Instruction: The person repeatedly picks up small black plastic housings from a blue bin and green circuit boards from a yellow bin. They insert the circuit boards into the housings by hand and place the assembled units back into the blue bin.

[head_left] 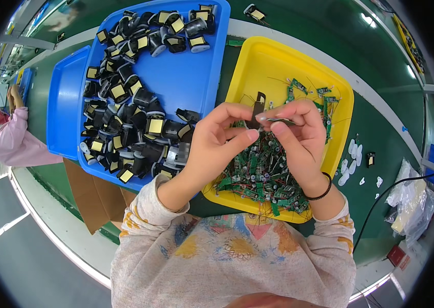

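A blurred sliver of the person's own skin (265, 302) shows closest at the lower edge, in front of a pale sweater (232, 262) with coloured patterns across the chest. From its sleeves both forearms reach forward, and the hands meet above a yellow tray (260, 64). The left hand (222, 138) is pinched narrow, thumb against fingers, holding a dark plastic piece (259, 107) that stands up from its fingertips. The right hand (303, 136), with a black bracelet (328, 188) at its wrist, is also narrowed, its thumb and fingers gripping a small thin part (282, 121) just beside that piece; the fingers hide too much to tell what the part is, or whether the two touch. Below the hands, green circuit boards (255, 179) with thin wires lie heaped in the near part of the yellow tray, and a few more lie along its right side. To the left, a large blue tray (188, 66) holds many black casings (118, 91), several with pale yellow squares, and another blue tray (68, 102) stands beside it. White oval pieces (353, 151) lie on the green table (381, 110) to the right, near a crumpled plastic bag (413, 203).
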`<control>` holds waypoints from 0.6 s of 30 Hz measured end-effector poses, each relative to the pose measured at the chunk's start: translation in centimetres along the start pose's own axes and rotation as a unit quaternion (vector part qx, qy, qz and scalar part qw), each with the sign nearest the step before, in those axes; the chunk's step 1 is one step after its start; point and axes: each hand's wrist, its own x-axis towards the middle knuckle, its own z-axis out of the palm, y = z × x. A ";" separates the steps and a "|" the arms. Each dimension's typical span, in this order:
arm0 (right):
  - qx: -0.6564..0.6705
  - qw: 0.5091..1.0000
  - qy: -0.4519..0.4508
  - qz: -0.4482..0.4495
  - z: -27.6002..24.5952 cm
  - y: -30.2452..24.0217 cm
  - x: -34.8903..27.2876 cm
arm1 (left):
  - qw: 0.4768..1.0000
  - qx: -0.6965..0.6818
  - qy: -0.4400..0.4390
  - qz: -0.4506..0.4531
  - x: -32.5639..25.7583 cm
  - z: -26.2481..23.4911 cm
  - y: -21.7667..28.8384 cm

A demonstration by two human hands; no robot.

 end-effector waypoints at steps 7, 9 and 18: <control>-0.058 0.998 0.014 0.011 0.1 0.1 0.0 | 0.997 0.030 0.016 0.075 -0.1 -0.1 -0.4; -0.060 0.998 0.010 0.011 0.1 0.1 -0.1 | 0.996 0.037 0.019 0.079 -0.1 -0.1 -0.3; 0.085 0.993 -0.005 0.079 -0.3 0.1 -0.2 | 0.993 0.071 0.026 0.093 -0.2 -0.3 -0.3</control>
